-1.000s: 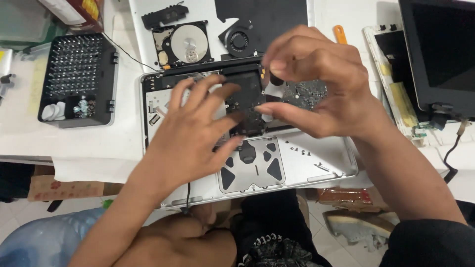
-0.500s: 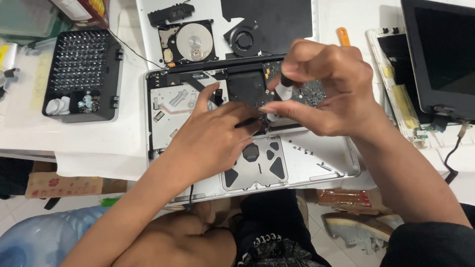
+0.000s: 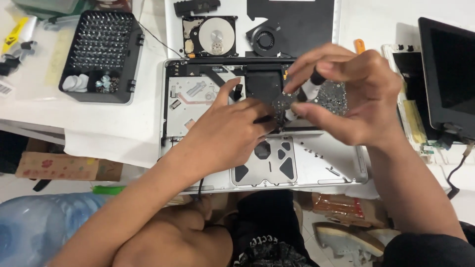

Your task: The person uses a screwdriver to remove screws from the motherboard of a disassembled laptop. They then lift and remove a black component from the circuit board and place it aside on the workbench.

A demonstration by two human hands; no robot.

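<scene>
I look down on a white desk whose near edge drops to a pale floor, where a brown cardboard strip and a translucent blue water bottle lie. In the middle of the desk sits the opened silver aluminium laptop shell, its smooth metal underside bare, with dark cut-outs around the trackpad plate. My left hand rests flat inside the shell, fingers spread, the fingertips pressing at a small round dark circuit piece. My right hand arches over the same spot, thumb and forefinger pinched together on a slim black tool whose tip I cannot see. The circuit piece stands just above the trackpad, beside a speckled green logic board. Toward the far edge lie a shiny bare hard drive, a round black cooling fan and a matte black sheet. At the left edge stands a black plastic tray of screwdriver bits; at the right edge, a dark glossy screen panel.
</scene>
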